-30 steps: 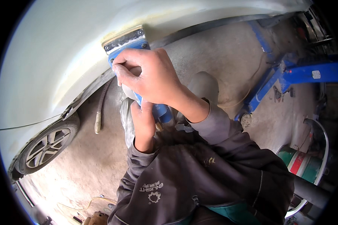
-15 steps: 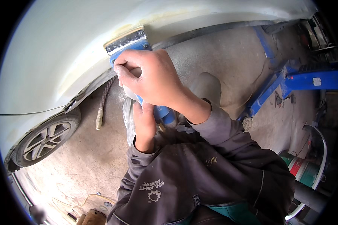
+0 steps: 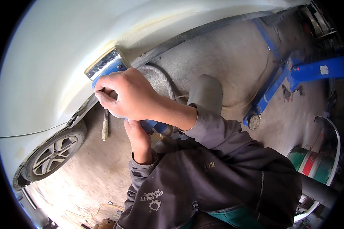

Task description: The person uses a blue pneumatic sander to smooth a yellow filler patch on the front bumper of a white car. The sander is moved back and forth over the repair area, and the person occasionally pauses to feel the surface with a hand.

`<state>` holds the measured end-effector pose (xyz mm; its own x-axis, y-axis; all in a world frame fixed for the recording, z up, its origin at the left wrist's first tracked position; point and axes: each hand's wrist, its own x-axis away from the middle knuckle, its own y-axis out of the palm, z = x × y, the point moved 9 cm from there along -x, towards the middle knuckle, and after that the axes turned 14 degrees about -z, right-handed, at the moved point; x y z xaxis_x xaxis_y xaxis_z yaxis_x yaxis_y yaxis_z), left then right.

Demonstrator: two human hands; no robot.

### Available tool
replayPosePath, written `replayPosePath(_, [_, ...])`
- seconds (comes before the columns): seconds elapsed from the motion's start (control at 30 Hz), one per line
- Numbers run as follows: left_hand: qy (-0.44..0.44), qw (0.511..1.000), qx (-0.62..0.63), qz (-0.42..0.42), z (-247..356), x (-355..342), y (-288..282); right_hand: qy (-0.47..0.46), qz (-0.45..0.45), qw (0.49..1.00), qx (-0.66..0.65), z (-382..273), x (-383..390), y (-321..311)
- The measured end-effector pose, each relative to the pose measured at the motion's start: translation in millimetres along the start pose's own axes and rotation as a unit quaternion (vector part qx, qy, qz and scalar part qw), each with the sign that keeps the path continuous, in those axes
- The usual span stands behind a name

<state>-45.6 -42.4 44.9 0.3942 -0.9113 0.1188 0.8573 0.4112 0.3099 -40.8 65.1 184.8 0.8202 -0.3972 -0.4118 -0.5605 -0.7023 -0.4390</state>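
Observation:
A blue sander (image 3: pixel 114 68) with a flat rectangular pad lies against the lower edge of a pale car body panel (image 3: pixel 57 57). White dust coats the pad's top plate. My right hand (image 3: pixel 128 93) is closed over the sander's body just behind the pad, fingers curled. Farther back, my left hand (image 3: pixel 139 137) grips the same tool's rear part, mostly beneath my right wrist; its fingertips are hidden. Yellowish patches show on the panel around the pad.
A car wheel (image 3: pixel 55 158) is at the left. A grey ribbed hose (image 3: pixel 162 74) curves beyond my hands, and a hose end (image 3: pixel 105 131) hangs below the sill. A blue jack-like metal frame (image 3: pixel 273 87) stands right, with a green and red drum (image 3: pixel 311 166) nearer.
Both hands have moved the sander left along the panel, toward the wheel. The view has shifted a little, and more of the ribbed hose shows beyond my right wrist.

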Motion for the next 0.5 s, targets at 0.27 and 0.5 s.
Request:
replayPosePath(0.27, [-0.031,0.992,-0.069,-0.100,6.3,-58.4,97.4,0.108,0.071,0.987,-0.100,48.2,38.3,-107.0])
replayPosePath(0.5, [-0.021,0.994,-0.087,-0.063,6.5,-48.5,86.3,0.087,0.083,0.990,-0.073,43.3,38.7,-102.4])
